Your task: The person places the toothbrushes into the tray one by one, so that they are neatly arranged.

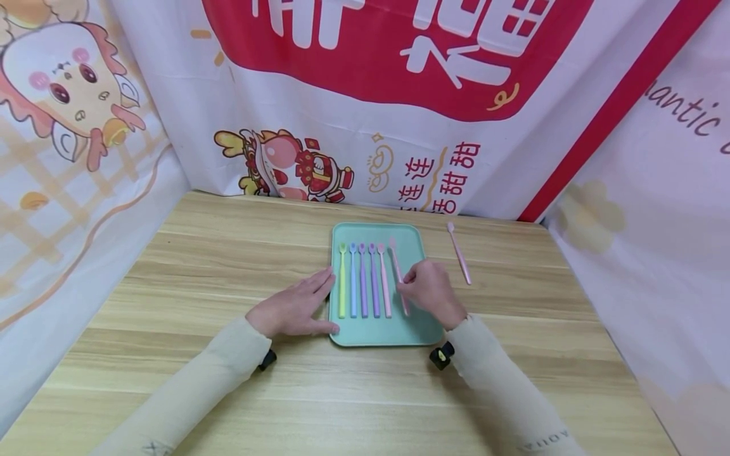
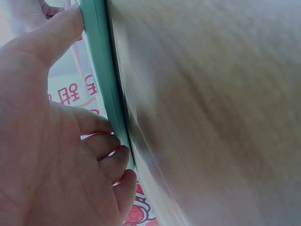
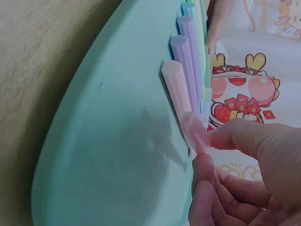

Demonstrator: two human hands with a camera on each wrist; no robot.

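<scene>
A pale green tray (image 1: 365,334) lies on the table with a row of toothbrushes in it: a yellow one (image 1: 342,285), a blue one (image 1: 353,285), two purple ones (image 1: 364,285) and a pink one (image 1: 385,291). My right hand (image 1: 430,288) pinches another pink toothbrush (image 3: 195,132) between thumb and fingers, at a slight slant over the tray, right of the row. At the tray's left edge rests my left hand (image 1: 299,307), fingers extended, thumb and fingertips against the rim (image 2: 106,70).
One more pink toothbrush (image 1: 459,256) lies on the wooden table (image 1: 239,240), right of the tray. Printed cloth (image 1: 365,82) hangs behind the table and along both sides. A black wrist device (image 1: 441,356) sits under the right sleeve.
</scene>
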